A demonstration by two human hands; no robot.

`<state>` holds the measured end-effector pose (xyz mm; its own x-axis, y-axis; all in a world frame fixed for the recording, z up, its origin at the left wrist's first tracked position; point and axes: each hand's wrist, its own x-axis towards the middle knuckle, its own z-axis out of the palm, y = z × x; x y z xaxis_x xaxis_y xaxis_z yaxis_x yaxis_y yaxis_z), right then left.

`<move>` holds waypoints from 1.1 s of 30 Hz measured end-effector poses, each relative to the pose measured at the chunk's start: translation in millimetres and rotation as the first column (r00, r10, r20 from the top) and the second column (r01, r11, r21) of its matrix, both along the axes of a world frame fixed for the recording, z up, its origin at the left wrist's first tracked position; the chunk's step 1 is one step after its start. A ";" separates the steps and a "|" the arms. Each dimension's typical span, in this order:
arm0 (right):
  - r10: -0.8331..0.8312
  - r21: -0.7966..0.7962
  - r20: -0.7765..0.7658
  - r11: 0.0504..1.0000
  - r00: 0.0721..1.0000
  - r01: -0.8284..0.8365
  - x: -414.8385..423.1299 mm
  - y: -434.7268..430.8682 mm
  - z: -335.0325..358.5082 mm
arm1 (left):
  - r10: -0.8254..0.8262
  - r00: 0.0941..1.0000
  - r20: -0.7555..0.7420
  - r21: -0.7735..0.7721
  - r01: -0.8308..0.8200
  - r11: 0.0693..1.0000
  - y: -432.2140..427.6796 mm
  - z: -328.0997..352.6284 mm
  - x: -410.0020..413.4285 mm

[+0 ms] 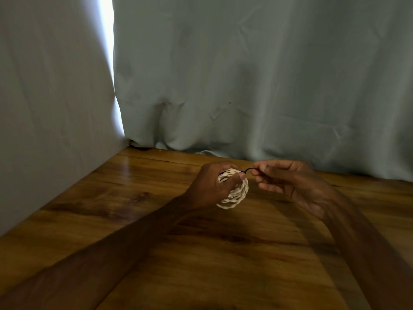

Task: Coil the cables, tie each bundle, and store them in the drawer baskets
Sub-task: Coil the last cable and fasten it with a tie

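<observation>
Wooden table (138, 198), pale curtains (245, 74) behind; your left hand (210, 186) grips the coiled cable (237, 195), your right hand (288, 182) pinches its black tie (249, 169).

Dim interior, one slit of daylight.
White glare pours through the gap (106, 30) between the curtains (245, 63) (fully blown out) and lays a sheen on the wooden table (125, 175); the forearms (100, 260) are dark and motion-smeared, the cable coil (237, 195) soft-edged.
</observation>
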<state>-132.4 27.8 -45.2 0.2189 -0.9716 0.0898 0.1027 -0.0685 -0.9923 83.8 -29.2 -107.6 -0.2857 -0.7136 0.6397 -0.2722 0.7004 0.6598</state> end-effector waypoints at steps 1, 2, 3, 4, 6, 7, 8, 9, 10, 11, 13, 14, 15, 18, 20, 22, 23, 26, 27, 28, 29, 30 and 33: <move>0.003 0.001 -0.002 1.000 1.000 -0.003 -0.8 0.4 0.1 | 0.008 1.000 -0.001 -0.008 -0.008 1.000 0.3 0.6 0.2; 0.004 0.005 -0.011 1.000 1.000 -0.004 -1.2 0.5 0.1 | 0.015 1.000 -0.001 -0.023 -0.015 1.000 0.3 1.2 0.6; 0.001 0.010 -0.021 1.000 1.000 -0.001 -1.3 0.6 0.0 | 0.023 1.000 0.001 -0.042 -0.023 0.999 0.8 2.1 1.0; -0.002 0.014 -0.025 1.000 1.000 0.003 -1.1 0.3 -0.3 | 0.030 1.000 0.007 -0.059 -0.030 0.998 1.5 2.8 1.4; -0.013 0.008 -0.006 1.000 1.000 0.013 0.2 -0.3 -0.9 | 0.037 0.999 0.021 -0.083 -0.035 0.996 3.2 3.8 2.0; -0.021 -0.004 0.009 1.000 1.000 0.021 1.2 -0.7 -1.1 | 0.038 0.999 0.028 -0.096 -0.035 0.995 3.8 3.9 2.0; -0.031 -0.022 0.023 0.999 0.999 0.032 2.0 -1.1 -1.4 | 0.039 0.999 0.033 -0.109 -0.035 0.993 4.3 3.7 1.6; -0.042 -0.042 0.034 0.998 0.999 0.044 3.2 -1.4 -1.5 | 0.040 0.998 0.038 -0.120 -0.035 0.992 4.9 3.6 1.0; -0.052 -0.059 0.042 0.997 0.998 0.054 4.2 -1.8 -1.6 | 0.041 0.998 0.041 -0.128 -0.035 0.991 5.4 3.7 0.2; -0.059 -0.072 0.047 0.995 0.997 0.062 5.0 -2.0 -1.8 | 0.041 0.998 0.042 -0.131 -0.035 0.991 5.6 3.9 -0.5; -0.072 -0.093 0.050 0.993 0.996 0.077 6.9 -2.1 -2.4 | 0.039 0.998 0.041 -0.135 -0.033 0.990 6.4 4.6 -1.4; -0.088 -0.106 0.043 0.990 0.995 0.092 8.0 -2.0 -2.5 | 0.037 0.999 0.040 -0.138 -0.032 0.990 6.6 4.6 -1.6; -0.115 -0.124 0.029 0.985 0.993 0.118 9.2 -1.9 -2.4 | 0.035 0.999 0.039 -0.142 -0.029 0.989 6.9 4.5 -1.8; -0.213 -0.195 -0.011 0.959 0.977 0.207 14.0 -2.6 -3.0 | 0.036 0.998 0.055 -0.157 -0.027 0.987 8.7 4.5 -3.2; -0.246 -0.245 -0.027 0.941 0.969 0.232 17.7 -3.9 -5.0 | 0.031 0.998 0.063 -0.170 -0.020 0.985 9.9 4.7 -4.7; -0.264 -0.281 -0.035 0.928 0.964 0.244 20.3 -4.5 -6.8 | 0.026 0.997 0.072 -0.181 -0.013 0.983 10.9 5.1 -6.0; -0.271 -0.294 -0.040 0.923 0.962 0.248 21.2 -4.2 -7.0 | 0.027 0.997 0.073 -0.187 -0.013 0.982 11.1 5.2 -6.3; -0.277 -0.318 -0.041 0.914 0.960 0.250 21.8 -3.2 -6.5 | 0.034 0.997 0.065 -0.197 -0.021 0.980 10.7 5.4 -6.4; -0.276 -0.324 -0.043 0.913 0.960 0.248 21.8 -2.7 -6.2 | 0.037 0.997 0.063 -0.196 -0.024 0.980 10.9 5.4 -6.4; -0.275 -0.330 -0.049 0.912 0.960 0.245 21.8 -2.7 -6.6 | 0.038 0.997 0.062 -0.193 -0.025 0.981 11.1 5.4 -6.5; -0.274 -0.334 -0.054 0.911 0.960 0.241 22.1 -2.6 -6.9 | 0.039 0.997 0.064 -0.190 -0.026 0.981 11.3 5.2 -6.4; -0.271 -0.337 -0.055 0.911 0.961 0.238 22.5 -2.6 -7.6 | 0.042 0.997 0.069 -0.188 -0.028 0.982 11.3 5.0 -6.3; -0.272 -0.357 -0.047 0.903 0.961 0.238 23.7 -3.1 -9.0 | 0.036 0.997 0.063 -0.180 -0.024 0.983 11.7 4.6 -6.6</move>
